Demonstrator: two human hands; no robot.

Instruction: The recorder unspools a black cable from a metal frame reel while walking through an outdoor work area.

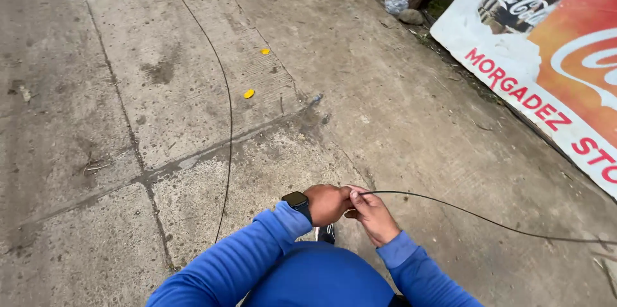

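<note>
A long thin dark cable [229, 120] lies on the concrete ground, running from the far top of the view down toward me. Another stretch of the cable [488, 220] leads from my hands off to the right edge. My left hand [326, 204], with a black watch on the wrist, is closed around the cable just in front of my body. My right hand [371, 216] pinches the same cable right beside it, the two hands touching. Both arms wear blue sleeves.
Cracked concrete slabs [128, 120] cover the ground, with small yellow scraps [249, 93]. A large red and white painted sign [546, 56] leans at the right. Rubble and rubbish [402, 5] lie by the wall at the top. A dark shoe [326, 233] shows below my hands.
</note>
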